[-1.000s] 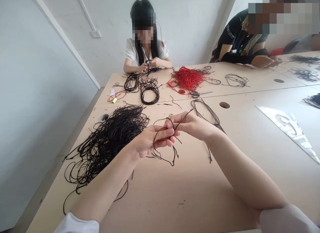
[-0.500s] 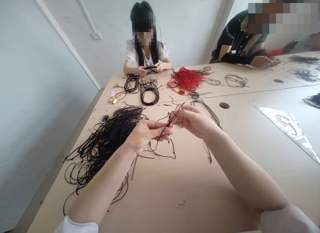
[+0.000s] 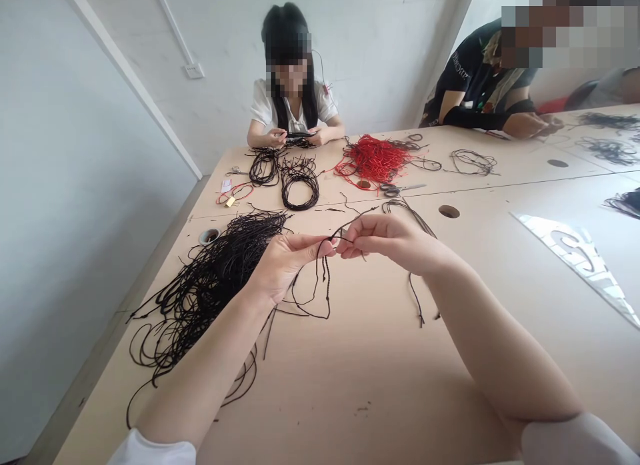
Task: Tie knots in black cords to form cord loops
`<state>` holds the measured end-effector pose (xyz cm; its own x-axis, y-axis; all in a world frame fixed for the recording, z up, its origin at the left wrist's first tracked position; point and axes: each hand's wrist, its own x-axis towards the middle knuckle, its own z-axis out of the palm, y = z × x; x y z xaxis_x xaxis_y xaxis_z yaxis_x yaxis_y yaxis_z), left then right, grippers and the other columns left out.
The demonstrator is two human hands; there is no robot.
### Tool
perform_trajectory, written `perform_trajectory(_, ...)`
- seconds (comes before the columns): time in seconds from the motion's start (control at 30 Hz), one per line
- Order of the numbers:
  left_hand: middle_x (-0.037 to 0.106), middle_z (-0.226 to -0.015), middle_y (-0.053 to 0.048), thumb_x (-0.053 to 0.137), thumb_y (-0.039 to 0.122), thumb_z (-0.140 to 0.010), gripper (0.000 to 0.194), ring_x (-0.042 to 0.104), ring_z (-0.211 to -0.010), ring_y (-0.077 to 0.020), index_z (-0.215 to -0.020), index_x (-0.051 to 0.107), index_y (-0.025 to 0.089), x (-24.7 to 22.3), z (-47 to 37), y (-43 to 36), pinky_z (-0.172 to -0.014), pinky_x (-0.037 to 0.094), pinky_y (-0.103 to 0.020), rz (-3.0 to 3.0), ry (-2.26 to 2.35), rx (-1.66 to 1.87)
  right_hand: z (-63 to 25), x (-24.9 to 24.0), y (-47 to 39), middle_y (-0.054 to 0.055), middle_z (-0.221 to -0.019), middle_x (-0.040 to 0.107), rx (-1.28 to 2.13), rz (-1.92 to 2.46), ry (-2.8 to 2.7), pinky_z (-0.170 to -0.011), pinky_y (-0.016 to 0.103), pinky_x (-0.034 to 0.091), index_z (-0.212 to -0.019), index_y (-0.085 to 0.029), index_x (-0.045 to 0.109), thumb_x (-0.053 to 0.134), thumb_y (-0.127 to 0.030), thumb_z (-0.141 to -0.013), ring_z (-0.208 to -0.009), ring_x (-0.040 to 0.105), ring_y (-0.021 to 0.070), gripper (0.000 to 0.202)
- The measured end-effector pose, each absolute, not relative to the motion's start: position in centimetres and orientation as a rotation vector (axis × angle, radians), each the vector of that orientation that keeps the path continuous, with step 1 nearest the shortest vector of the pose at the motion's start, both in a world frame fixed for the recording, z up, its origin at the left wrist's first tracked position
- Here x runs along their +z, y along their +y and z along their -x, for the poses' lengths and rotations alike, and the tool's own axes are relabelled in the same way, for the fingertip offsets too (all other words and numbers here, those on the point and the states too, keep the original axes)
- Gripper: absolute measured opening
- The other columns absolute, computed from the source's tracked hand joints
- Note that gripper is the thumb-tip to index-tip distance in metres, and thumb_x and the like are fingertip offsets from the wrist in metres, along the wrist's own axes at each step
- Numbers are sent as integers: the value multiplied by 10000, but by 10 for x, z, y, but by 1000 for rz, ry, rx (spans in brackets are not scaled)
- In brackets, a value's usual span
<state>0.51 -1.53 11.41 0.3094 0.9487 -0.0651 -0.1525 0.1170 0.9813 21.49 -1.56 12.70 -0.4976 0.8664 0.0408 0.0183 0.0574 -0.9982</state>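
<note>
Two pinches: left hand (image 3: 281, 264), right hand (image 3: 393, 244), both on thin black cord (image 3: 329, 295). Loose grip could let it slip; slack might snag nearby cord pile (image 3: 235, 258).

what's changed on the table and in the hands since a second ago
The left hand has shifted slightly leftward and away; the black cord, earlier looped across its fingers, now hangs mostly below them. Both hands still pinch cord, the right hand close by. Opposite, the co-worker's hands have spread apart. The black heap and red heap stayed put.
</note>
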Motion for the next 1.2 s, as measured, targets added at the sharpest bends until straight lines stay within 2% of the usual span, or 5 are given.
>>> perform_trajectory(0.2, 742, -821, -70, 819, 318, -614, 235, 664, -833, -168, -793, 765, 175, 109, -9, -15, -886, 472, -308, -1122, 949, 1011, -206, 125, -18, -19, -641, 550, 1364, 1078, -1738, -511, 220, 354, -913, -170, 618, 538, -236, -818, -583, 475, 93, 141)
perform_trajectory(0.63, 704, -736, -43, 764, 318, -688, 171, 608, -709, -111, -762, 752, 165, 108, -11, -15, -728, 467, -226, -1154, 958, 1040, -204, 122, -20, -60, -527, 378, 1415, 1071, -1794, -434, 219, 229, -862, -169, 630, 476, -188, -810, -463, 291, 66, 163)
perform_trajectory(0.8, 695, -697, -32, 765, 320, -682, 179, 611, -668, -113, -760, 740, 160, 109, -10, -15, -685, 478, -229, -1204, 1007, 1120, -205, 121, -17, 57, -809, 659, 1672, 921, -1612, -635, 248, 458, -1007, -153, 671, 381, -268, -900, -667, 575, 110, 330)
perform_trajectory(0.93, 724, -771, -60, 752, 347, -696, 232, 653, -745, -163, -845, 750, 168, 109, -9, -16, -734, 501, -275, -1358, 1038, 1144, -196, 117, -18, 94, -1082, 665, 1702, 866, -1490, -836, 323, 505, -1034, -172, 684, 518, -403, -874, -911, 649, 178, 326)
perform_trajectory(1.2, 740, -908, -69, 729, 329, -727, 232, 667, -896, -223, -927, 757, 213, 107, -7, -17, -802, 504, -323, -1650, 1162, 1185, -187, 109, -19, 36, -677, 666, 1334, 1083, -1467, -609, 257, 492, -865, -180, 744, 678, -454, -746, -679, 618, 142, 307)
